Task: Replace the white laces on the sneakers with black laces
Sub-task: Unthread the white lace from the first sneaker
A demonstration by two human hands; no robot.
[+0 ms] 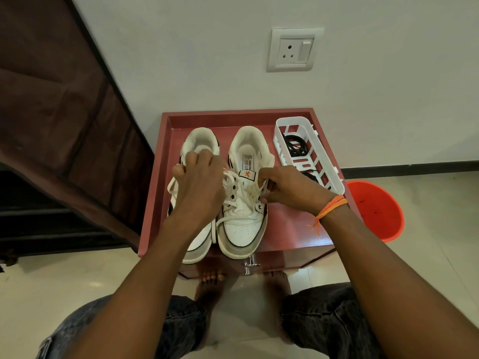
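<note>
Two white sneakers stand side by side on a red cabinet top (pixel 285 229), toes toward me. The right sneaker (pixel 242 229) has its white lace (pixel 229 203) loosened and partly pulled out of the upper eyelets. My right hand (pixel 287 187) pinches the lace at the shoe's right eyelet row. My left hand (pixel 199 187) lies over the left sneaker (pixel 201 141) and grips white lace near its fingers; that shoe's lacing is mostly hidden. Black laces (pixel 295 147) lie coiled in a white plastic basket (pixel 326 174) to the right of the shoes.
The cabinet stands against a white wall with a socket plate (pixel 294 49). An orange bucket (pixel 375 211) sits on the floor to its right. A dark brown fabric rack (pixel 57 125) fills the left. A metal drawer knob (pixel 250 265) and my bare feet are below.
</note>
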